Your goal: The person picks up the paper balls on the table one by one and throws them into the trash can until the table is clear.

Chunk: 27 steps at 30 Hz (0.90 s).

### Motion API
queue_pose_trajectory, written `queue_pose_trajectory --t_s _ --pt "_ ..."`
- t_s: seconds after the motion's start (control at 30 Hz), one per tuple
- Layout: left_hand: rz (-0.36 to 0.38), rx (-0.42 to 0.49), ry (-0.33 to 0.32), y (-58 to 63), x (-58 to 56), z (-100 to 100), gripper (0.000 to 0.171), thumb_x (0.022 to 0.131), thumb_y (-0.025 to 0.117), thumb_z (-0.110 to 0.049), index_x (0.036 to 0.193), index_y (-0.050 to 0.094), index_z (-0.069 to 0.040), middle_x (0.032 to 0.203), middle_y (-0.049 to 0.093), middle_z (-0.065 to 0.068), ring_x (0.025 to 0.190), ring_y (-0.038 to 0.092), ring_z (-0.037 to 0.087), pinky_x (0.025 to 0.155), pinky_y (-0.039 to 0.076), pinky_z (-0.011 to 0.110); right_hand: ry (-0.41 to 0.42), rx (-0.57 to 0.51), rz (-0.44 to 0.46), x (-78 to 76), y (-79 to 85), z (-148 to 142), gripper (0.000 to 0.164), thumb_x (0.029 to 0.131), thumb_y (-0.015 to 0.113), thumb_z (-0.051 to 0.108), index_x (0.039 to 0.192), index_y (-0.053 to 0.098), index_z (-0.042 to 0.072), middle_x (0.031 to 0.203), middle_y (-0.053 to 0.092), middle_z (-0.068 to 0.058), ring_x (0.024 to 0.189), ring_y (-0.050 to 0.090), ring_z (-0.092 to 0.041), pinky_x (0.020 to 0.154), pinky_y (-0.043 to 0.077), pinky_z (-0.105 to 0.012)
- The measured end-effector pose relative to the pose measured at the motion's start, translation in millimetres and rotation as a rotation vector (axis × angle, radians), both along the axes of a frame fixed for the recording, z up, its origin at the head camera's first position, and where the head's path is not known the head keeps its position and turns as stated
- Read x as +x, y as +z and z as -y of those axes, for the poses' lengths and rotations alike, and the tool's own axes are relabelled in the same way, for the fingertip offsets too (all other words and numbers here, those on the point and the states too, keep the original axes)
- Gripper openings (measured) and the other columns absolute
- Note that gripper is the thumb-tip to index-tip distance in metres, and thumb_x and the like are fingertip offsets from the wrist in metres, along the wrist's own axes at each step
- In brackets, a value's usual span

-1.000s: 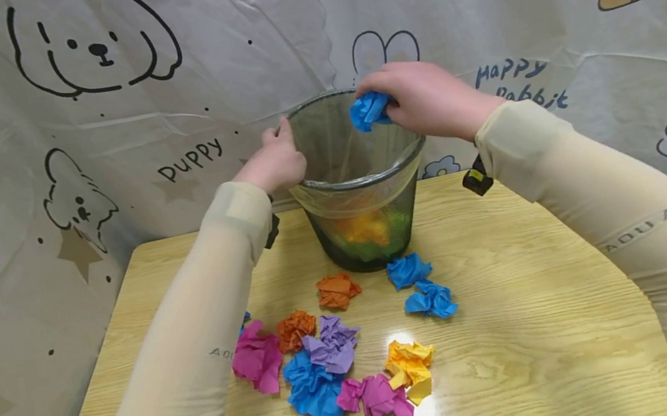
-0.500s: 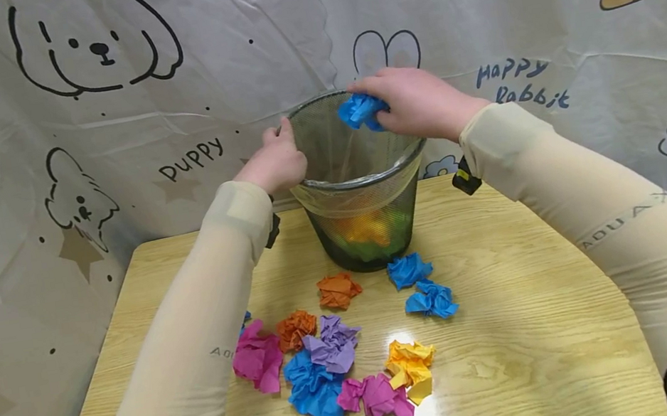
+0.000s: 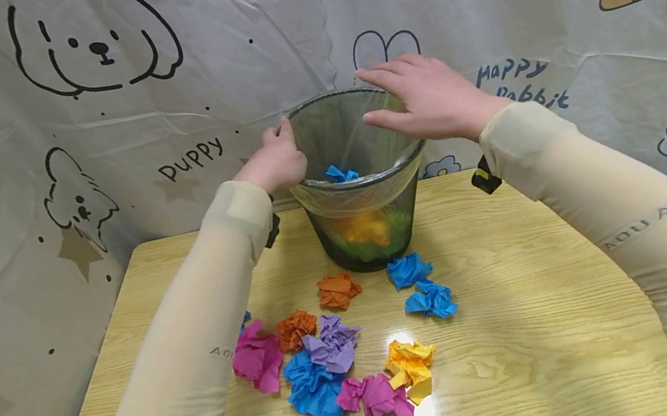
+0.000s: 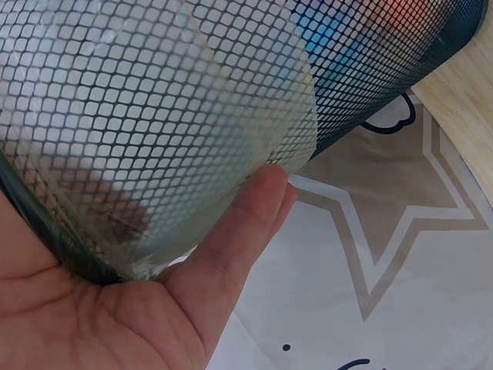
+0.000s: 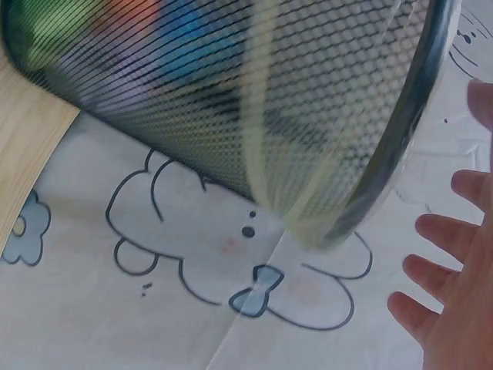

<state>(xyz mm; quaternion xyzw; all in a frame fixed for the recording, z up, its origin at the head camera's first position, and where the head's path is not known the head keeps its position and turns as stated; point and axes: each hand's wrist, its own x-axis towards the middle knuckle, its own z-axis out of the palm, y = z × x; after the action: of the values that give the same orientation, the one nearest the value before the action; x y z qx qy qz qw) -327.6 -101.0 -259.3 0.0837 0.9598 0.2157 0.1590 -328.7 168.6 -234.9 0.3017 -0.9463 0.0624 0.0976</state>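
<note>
Gripping the bin (image 3: 362,181) by its left rim with the left hand (image 3: 274,159); holding nothing in the right hand (image 3: 427,95), spread above the right rim. Showing a blue ball (image 3: 342,174) inside, just past the near rim, and crumpled balls (image 3: 339,291) on the table (image 3: 540,292). Probably best to brace the rim and draw back without snagging the liner (image 3: 358,198).

Printed cloth backdrop (image 3: 293,27) behind pale wooden table (image 3: 532,279).

A pale cloth (image 3: 277,1) with cartoon prints hangs behind a glossy wooden table (image 3: 519,324).
</note>
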Motion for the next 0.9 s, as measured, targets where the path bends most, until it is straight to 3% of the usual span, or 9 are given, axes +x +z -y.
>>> queue_pose_trajectory --t_s 0.27,0.57,0.9 --pt "0.005 0.008 0.002 1.1 0.1 0 0.076 0.102 0.024 -0.011 0.158 -0.026 -0.014 0.167 -0.019 0.021 0.101 0.053 0.035 0.087 0.042 0.045 0.035 0.016 -0.040 11.6 -4.9 -25 0.075 0.104 0.039 0.061 0.166 0.019 0.024 0.170 0.016 -0.009 0.154 0.013 -0.036 0.121 0.010 -0.057" --pt "-0.001 0.012 -0.003 0.1 0.3 1 0.076 0.101 0.024 -0.011 0.159 -0.026 -0.014 0.167 -0.019 0.021 0.108 0.053 0.036 0.089 0.042 0.045 0.110 0.036 -0.096 42.6 -21.3 -50 0.075 0.104 0.046 0.057 0.167 0.015 0.028 0.172 0.008 -0.003 0.156 0.005 -0.033 0.122 0.001 -0.053" --pt "0.001 0.018 -0.001 -0.5 -0.8 1 0.078 0.101 0.026 -0.009 0.158 -0.026 -0.014 0.167 -0.020 0.021 0.112 0.053 0.038 0.095 0.042 0.047 0.293 0.037 -0.194 80.2 -52.0 -67 0.080 0.100 0.057 0.054 0.166 0.023 0.024 0.172 0.008 -0.006 0.156 0.006 -0.035 0.123 0.003 -0.051"
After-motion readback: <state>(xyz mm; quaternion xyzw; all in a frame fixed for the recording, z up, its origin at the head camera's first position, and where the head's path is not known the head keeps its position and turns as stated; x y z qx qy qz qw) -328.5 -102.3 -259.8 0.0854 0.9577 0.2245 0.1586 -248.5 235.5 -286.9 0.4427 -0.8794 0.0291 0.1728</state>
